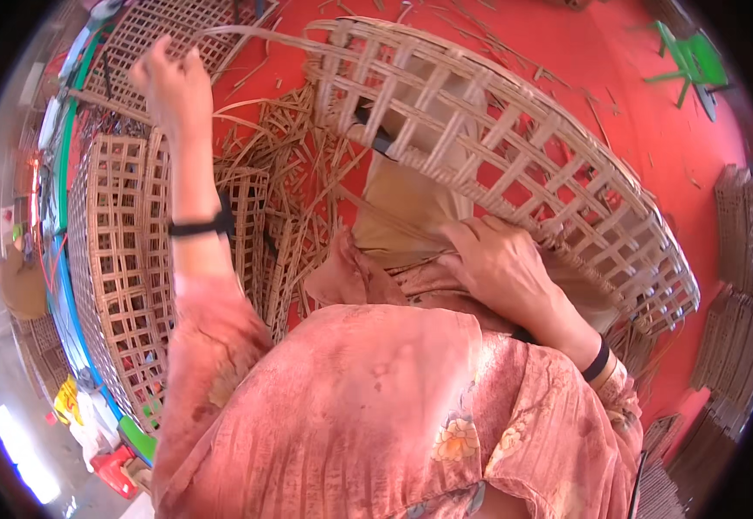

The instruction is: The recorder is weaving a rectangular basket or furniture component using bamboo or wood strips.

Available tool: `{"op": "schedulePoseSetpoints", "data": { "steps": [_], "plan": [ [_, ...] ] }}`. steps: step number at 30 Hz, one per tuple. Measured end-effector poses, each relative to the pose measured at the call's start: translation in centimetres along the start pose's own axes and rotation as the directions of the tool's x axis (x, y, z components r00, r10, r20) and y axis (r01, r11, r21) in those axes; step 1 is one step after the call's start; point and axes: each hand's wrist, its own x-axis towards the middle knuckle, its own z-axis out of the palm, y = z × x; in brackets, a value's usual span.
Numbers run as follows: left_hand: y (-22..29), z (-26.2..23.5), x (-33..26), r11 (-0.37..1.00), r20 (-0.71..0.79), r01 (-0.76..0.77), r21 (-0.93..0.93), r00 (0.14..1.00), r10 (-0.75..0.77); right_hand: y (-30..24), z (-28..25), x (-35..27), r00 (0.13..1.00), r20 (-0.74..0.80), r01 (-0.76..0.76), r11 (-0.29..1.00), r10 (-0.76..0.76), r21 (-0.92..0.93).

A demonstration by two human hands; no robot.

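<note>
A large open-lattice bamboo basket (515, 147) lies tilted across my lap. My right hand (497, 264) presses on its near rim, fingers curled over the woven strips. Raised up and to the left, my left hand (173, 82) pinches the end of a long thin bamboo strip (246, 33) that arcs over to the basket's top edge. A black band circles each wrist. Pink patterned sleeves cover both my arms.
More lattice bamboo panels (121, 259) are stacked at the left, with loose bamboo strips (290, 164) scattered on the red floor (644, 121). A green plastic stool (692, 65) stands at the far right. Stacks of woven pieces (740, 285) line the right edge.
</note>
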Motion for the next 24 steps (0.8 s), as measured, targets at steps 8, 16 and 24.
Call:
{"op": "schedulePoseSetpoints", "data": {
  "steps": [8,16,24],
  "plan": [
    [11.1,-8.0,-16.7,0.627,0.657,0.265,-0.733,0.518,0.548,0.5,0.2,-1.3,0.989,0.101,-0.145,0.883,0.112,0.445],
    [12.1,-8.2,-15.0,0.697,0.835,0.488,-0.525,0.139,0.532,1.1,-10.7,-16.0,0.884,-0.024,-0.374,0.736,0.467,0.564],
    [19.7,-7.9,-14.0,0.822,0.821,0.269,-0.501,-0.152,0.55,-0.3,-12.2,-29.8,0.48,-0.693,-0.748,0.664,0.537,-0.004]
  ]
}}
